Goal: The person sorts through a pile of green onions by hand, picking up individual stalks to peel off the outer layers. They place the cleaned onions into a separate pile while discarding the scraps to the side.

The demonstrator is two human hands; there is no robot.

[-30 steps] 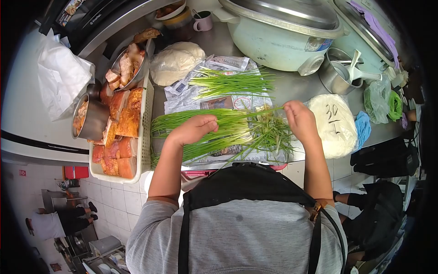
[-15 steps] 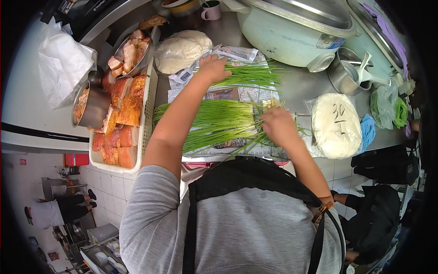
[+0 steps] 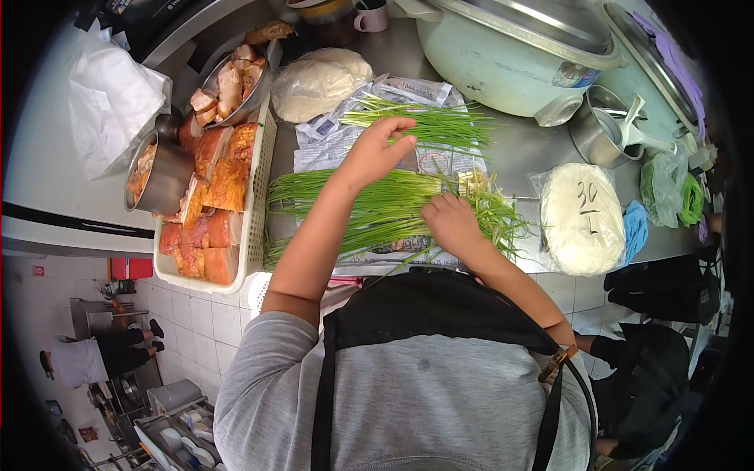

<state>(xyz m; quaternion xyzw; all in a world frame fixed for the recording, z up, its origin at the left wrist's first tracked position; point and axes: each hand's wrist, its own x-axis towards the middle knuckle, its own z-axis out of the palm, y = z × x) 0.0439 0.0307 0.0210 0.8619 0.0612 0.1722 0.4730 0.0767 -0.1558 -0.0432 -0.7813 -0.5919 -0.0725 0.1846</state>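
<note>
Steel counter [image 3: 530, 161], bare between newspaper [image 3: 319, 160] and steel pot [image 3: 593, 147]. A lidded pale-green pot [image 3: 475, 71] stands behind; a white basket [image 3: 258, 188] holds browned meat [image 3: 228, 181]; the steel pot holds a white-handled utensil [image 3: 630, 124]. Green stalks [image 3: 385, 192] lie on the newspaper in two bunches, the larger near the front edge. The left hand [image 3: 381, 149], thumb and fingers parted, is nearer the body than before; the right hand [image 3: 453, 224] covers pale stalk ends [image 3: 430, 183], its grip hidden.
</note>
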